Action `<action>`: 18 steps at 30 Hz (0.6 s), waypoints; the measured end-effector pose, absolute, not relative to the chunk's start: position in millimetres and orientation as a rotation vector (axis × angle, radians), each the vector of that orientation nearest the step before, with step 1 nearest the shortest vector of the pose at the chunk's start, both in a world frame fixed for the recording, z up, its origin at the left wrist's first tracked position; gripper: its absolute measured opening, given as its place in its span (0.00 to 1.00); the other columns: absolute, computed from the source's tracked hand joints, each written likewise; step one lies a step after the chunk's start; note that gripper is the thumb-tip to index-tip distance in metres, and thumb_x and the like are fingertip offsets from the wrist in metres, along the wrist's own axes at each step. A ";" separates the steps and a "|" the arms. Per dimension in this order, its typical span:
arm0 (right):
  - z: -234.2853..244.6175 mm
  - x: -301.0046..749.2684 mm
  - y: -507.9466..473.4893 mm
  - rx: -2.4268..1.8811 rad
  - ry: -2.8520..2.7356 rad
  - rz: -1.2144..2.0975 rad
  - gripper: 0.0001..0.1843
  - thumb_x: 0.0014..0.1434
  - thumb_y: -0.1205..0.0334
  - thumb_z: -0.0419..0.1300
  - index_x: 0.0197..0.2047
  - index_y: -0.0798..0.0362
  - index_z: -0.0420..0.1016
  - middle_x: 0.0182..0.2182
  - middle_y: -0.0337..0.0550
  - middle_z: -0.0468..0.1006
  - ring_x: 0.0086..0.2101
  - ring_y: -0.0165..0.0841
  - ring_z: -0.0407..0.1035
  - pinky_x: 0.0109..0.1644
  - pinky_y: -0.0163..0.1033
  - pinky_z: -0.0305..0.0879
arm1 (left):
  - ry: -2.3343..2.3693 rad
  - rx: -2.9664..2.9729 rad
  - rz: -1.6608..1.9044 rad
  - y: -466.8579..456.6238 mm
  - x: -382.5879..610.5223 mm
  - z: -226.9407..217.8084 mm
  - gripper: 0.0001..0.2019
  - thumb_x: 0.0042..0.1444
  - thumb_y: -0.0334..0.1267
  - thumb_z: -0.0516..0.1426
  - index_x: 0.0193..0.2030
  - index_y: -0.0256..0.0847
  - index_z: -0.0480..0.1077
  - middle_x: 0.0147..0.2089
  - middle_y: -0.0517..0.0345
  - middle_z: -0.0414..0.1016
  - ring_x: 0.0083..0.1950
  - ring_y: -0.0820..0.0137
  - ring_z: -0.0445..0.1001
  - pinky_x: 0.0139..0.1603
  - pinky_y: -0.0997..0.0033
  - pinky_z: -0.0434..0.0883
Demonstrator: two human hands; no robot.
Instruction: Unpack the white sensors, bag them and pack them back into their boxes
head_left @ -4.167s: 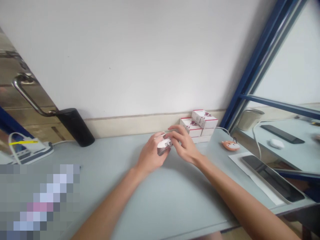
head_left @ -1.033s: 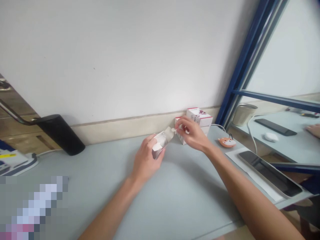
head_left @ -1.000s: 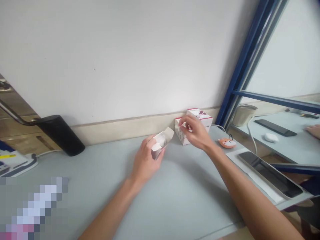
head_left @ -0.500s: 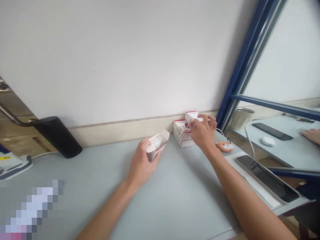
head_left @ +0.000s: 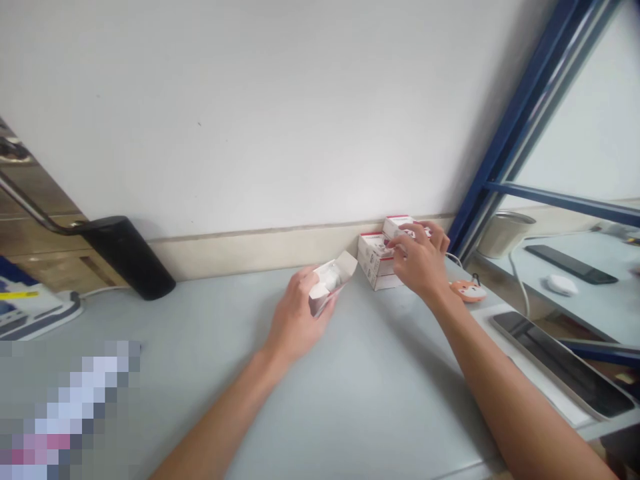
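Observation:
My left hand (head_left: 300,310) is wrapped round a small white carton (head_left: 320,293), tilted with its end flap raised. Something white and shiny (head_left: 329,275) shows inside the carton. At the right, my right hand (head_left: 423,260) is bent over a group of white boxes with red edges (head_left: 369,257), its thumb and forefinger brought close together. Whether a small thing sits between those fingertips, or they touch a box, I cannot make out. The hand partly covers the rear box (head_left: 395,225).
An orange and white animal-shaped item (head_left: 469,291) and a long black-faced device (head_left: 563,363) lie at the right of the grey table (head_left: 350,400). A blue-framed mirror (head_left: 575,200) stands behind them. A black cylinder (head_left: 130,257) leans at the left.
The whole view has shifted, so most things appear farther right. The carton in my left hand has turned slightly, showing more of its inside. My right hand stays over the boxes.

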State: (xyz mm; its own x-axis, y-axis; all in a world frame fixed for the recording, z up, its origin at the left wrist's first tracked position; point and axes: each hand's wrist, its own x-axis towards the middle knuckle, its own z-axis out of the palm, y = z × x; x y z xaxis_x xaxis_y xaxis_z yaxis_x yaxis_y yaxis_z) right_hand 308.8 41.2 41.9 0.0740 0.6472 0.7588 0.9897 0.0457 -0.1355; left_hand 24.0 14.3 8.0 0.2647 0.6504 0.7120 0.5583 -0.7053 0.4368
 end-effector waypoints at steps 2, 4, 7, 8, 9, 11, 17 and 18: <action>40.4 307.5 41.3 -1.670 -1.629 -0.647 0.15 0.62 0.69 0.56 0.42 0.46 0.83 0.59 0.47 0.74 0.65 0.53 0.54 0.65 0.61 0.52 | 1.195 2.405 1.433 13.7 23.6 9.0 0.23 0.64 0.38 0.62 0.63 0.46 0.60 0.58 0.46 0.75 0.58 0.59 0.77 0.51 0.62 0.77; 39.2 305.2 41.3 -1.665 -1.611 -0.653 0.14 0.63 0.68 0.56 0.43 0.46 0.83 0.59 0.48 0.74 0.65 0.53 0.54 0.66 0.61 0.52 | 1.198 2.401 1.439 13.6 23.5 9.3 0.23 0.64 0.39 0.62 0.62 0.46 0.60 0.57 0.46 0.75 0.58 0.59 0.77 0.50 0.63 0.77; 38.3 299.1 40.1 -1.650 -1.573 -0.663 0.13 0.66 0.64 0.55 0.44 0.45 0.82 0.59 0.47 0.74 0.65 0.53 0.54 0.65 0.60 0.52 | 1.169 2.405 1.450 14.1 23.5 9.2 0.23 0.64 0.39 0.62 0.63 0.46 0.60 0.57 0.46 0.76 0.58 0.59 0.77 0.52 0.62 0.77; 38.1 296.8 39.6 -1.645 -1.574 -0.667 0.13 0.67 0.62 0.55 0.45 0.45 0.82 0.59 0.47 0.74 0.65 0.53 0.54 0.65 0.60 0.52 | 1.156 2.408 1.449 14.1 23.6 9.5 0.23 0.64 0.38 0.62 0.63 0.46 0.60 0.57 0.46 0.76 0.58 0.59 0.77 0.52 0.62 0.77; 37.8 294.7 39.2 -1.640 -1.588 -0.671 0.14 0.68 0.61 0.55 0.46 0.45 0.82 0.59 0.47 0.75 0.65 0.53 0.53 0.66 0.60 0.51 | 1.143 2.414 1.446 13.9 23.6 10.0 0.23 0.64 0.38 0.62 0.62 0.46 0.61 0.58 0.46 0.76 0.58 0.59 0.77 0.52 0.62 0.77; 36.5 291.6 39.0 -1.640 -1.637 -0.679 0.14 0.69 0.58 0.54 0.45 0.44 0.83 0.60 0.46 0.75 0.66 0.53 0.53 0.67 0.60 0.49 | 1.120 2.428 1.445 13.0 23.7 11.7 0.22 0.64 0.37 0.62 0.62 0.46 0.61 0.58 0.46 0.76 0.59 0.59 0.77 0.53 0.62 0.77; 37.7 280.7 37.3 -1.603 -1.602 -0.629 0.15 0.71 0.57 0.54 0.45 0.45 0.83 0.58 0.47 0.78 0.65 0.52 0.55 0.67 0.60 0.51 | 1.067 2.495 1.462 13.3 24.2 10.3 0.24 0.65 0.36 0.62 0.65 0.46 0.60 0.62 0.43 0.74 0.62 0.58 0.76 0.56 0.59 0.77; 40.2 275.7 34.3 -1.558 -1.593 -0.614 0.15 0.71 0.57 0.54 0.46 0.45 0.83 0.57 0.47 0.78 0.64 0.51 0.56 0.66 0.59 0.53 | 1.057 2.515 1.477 14.2 24.3 8.5 0.25 0.65 0.37 0.62 0.66 0.46 0.60 0.62 0.43 0.74 0.62 0.58 0.76 0.56 0.59 0.77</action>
